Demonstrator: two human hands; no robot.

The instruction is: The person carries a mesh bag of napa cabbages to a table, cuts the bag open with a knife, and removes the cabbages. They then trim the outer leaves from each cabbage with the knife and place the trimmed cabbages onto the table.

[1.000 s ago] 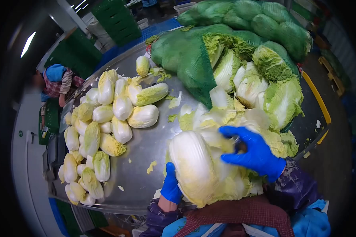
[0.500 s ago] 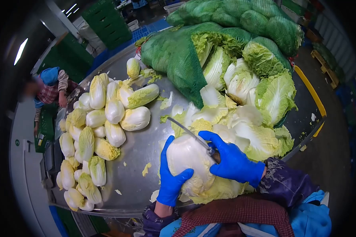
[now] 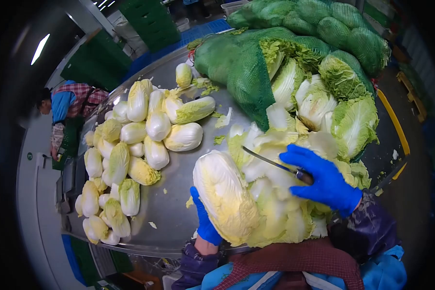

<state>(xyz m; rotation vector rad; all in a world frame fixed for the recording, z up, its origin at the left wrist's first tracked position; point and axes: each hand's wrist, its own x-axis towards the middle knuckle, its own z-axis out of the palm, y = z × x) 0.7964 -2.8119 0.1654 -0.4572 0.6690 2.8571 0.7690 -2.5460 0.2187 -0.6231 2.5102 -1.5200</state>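
A pale napa cabbage is tilted near the table's front edge, its white base facing away from me. My left hand, in a blue glove, supports it from the left and below, with part of the fingers hidden behind it. To the right, my blue-gloved right hand grips the dark handle of a knife, whose thin blade points up and left, apart from the cabbage. Loose cabbage leaves lie beneath the knife and beside the held cabbage.
On the left of the metal table lies a pile of trimmed cabbages. An opened green mesh sack spills untrimmed cabbages at the back right, with another full sack behind. A person bends beyond the left edge.
My right hand has moved right with the knife, away from the cabbage. The cabbage has turned and shifted left, showing its yellow leafy side. The view has swung slightly left.
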